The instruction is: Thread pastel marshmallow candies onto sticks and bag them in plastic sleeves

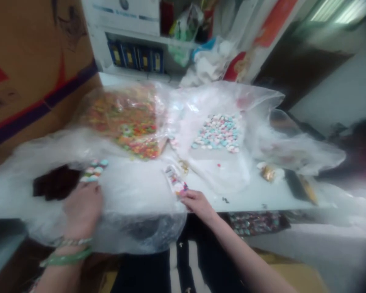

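My left hand [83,207], with a green bangle and a beaded bracelet on its wrist, has its fingers curled at the near edge of a small packet of pastel round pieces [94,171]. Its fingertips are mostly hidden. Left of it lies a dark brown pile [57,183] on clear plastic sheeting [131,187]. Between the thumb and fingers of my right hand [198,204] is a small printed sachet [176,181], tilted, its far end pointing away from me. The picture is blurred.
Behind the hands lie a clear bag of orange, red and green pieces [137,130] and an open bag of pastel pieces [218,132]. A gold-wrapped item [267,173] is on the white table [201,203]. A large cardboard box [33,53] stands left, shelves [137,34] behind.
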Demonstrator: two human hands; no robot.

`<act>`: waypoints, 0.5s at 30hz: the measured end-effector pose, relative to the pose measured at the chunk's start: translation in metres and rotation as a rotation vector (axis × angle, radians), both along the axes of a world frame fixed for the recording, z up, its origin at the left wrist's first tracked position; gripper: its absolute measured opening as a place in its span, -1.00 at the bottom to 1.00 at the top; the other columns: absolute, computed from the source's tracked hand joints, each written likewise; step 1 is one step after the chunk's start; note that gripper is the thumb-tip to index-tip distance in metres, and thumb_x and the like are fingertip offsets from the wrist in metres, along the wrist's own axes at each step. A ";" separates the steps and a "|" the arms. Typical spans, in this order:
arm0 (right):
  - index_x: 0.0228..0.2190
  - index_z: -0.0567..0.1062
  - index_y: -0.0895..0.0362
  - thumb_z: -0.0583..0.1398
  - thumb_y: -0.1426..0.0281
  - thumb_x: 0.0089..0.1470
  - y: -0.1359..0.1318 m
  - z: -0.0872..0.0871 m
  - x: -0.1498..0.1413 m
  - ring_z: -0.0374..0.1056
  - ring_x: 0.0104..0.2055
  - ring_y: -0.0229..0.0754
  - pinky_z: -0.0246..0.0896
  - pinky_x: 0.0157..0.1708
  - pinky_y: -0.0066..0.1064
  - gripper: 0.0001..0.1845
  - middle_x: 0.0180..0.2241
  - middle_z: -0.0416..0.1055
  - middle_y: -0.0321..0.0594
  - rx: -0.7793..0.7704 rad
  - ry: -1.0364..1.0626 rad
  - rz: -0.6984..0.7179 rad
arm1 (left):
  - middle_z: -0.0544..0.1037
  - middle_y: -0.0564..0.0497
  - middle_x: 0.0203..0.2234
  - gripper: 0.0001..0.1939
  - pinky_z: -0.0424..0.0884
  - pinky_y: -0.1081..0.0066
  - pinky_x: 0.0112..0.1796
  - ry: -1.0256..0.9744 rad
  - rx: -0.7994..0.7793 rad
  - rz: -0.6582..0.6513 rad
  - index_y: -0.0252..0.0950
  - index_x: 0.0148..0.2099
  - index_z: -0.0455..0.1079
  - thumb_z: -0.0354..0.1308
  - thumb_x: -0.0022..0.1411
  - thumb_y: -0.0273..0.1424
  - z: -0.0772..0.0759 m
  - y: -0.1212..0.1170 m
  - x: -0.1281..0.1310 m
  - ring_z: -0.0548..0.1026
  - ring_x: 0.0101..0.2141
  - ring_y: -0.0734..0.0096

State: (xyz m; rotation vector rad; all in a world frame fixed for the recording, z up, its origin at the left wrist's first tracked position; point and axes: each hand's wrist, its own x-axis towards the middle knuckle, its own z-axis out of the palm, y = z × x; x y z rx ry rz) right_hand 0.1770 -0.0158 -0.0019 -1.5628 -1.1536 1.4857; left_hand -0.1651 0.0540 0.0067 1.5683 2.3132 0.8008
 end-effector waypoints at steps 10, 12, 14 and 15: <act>-0.48 0.48 0.10 0.15 0.38 -0.02 0.014 -0.020 0.030 0.32 -0.37 -0.21 0.18 -0.30 -0.40 -0.89 -0.48 0.42 -0.31 0.118 -0.387 -0.101 | 0.50 -0.16 -0.28 -0.67 0.35 0.21 -0.35 0.404 -0.488 0.208 -0.21 -0.20 0.34 -0.14 0.24 -0.14 -0.011 0.017 -0.031 0.47 -0.28 0.05; -0.35 0.51 0.09 0.15 0.36 0.07 0.023 -0.024 0.025 0.35 -0.20 -0.15 0.16 -0.17 -0.36 -0.87 -0.29 0.47 -0.23 0.204 -0.618 -0.101 | 0.51 -0.23 -0.20 -0.57 0.36 0.19 -0.35 0.425 -0.528 0.194 -0.22 -0.12 0.38 -0.18 0.25 -0.07 -0.005 0.018 -0.031 0.47 -0.25 0.00; -0.19 0.49 0.11 0.16 0.33 0.13 0.029 -0.027 0.018 0.34 -0.12 -0.09 0.15 -0.11 -0.32 -0.78 -0.17 0.45 -0.13 0.214 -0.793 -0.065 | 0.49 -0.31 -0.09 -0.48 0.36 0.16 -0.36 0.464 -0.480 0.205 -0.24 -0.02 0.39 -0.19 0.25 -0.04 0.003 0.017 -0.027 0.47 -0.23 -0.03; -0.14 0.48 0.13 0.16 0.31 0.14 0.031 -0.029 0.014 0.33 -0.10 -0.06 0.14 -0.10 -0.30 -0.74 -0.14 0.44 -0.09 0.215 -0.856 -0.049 | 0.48 -0.31 -0.06 -0.47 0.36 0.15 -0.37 0.476 -0.424 0.217 -0.24 0.00 0.39 -0.18 0.24 -0.03 0.006 0.016 -0.021 0.46 -0.24 -0.03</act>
